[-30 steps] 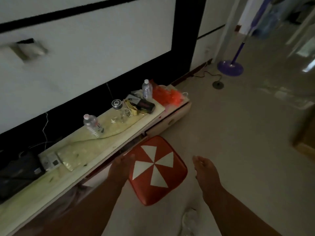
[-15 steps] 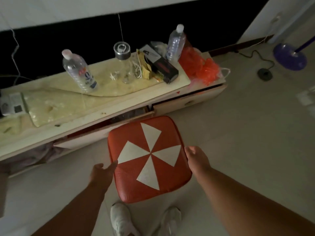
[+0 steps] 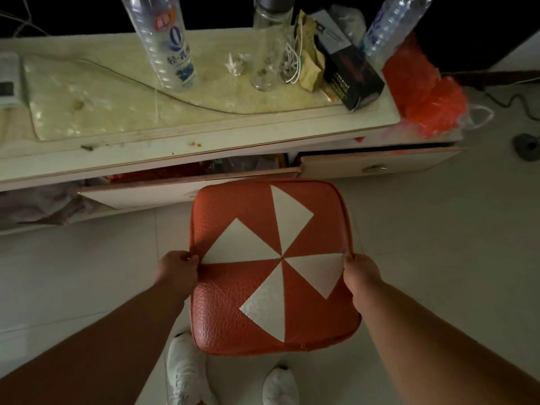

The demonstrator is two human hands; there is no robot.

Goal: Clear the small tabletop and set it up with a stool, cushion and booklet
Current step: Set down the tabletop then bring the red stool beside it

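A square stool [image 3: 263, 229] with an orange padded seat and a white pinwheel pattern stands on the pale floor right in front of me. My left hand [image 3: 178, 268] is closed on the seat's left edge. My right hand [image 3: 362, 273] grips the right edge. The stool's legs are hidden under the seat. Behind it runs a low cream tabletop [image 3: 204, 133] carrying two plastic bottles [image 3: 163, 45], a glass jar [image 3: 268, 51], a dark box [image 3: 350, 74] and crumpled paper. No cushion or booklet shows.
Two drawers [image 3: 380, 165] below the tabletop hang partly open, close to the stool's far edge. An orange plastic bag [image 3: 423, 92] lies at the right end. A cable and a round plug [image 3: 526, 146] lie on the floor right. My white shoes [image 3: 187, 372] are below the stool.
I have leaned in closer to the stool. Both hands went from open beside the seat to closed on its left and right edges.
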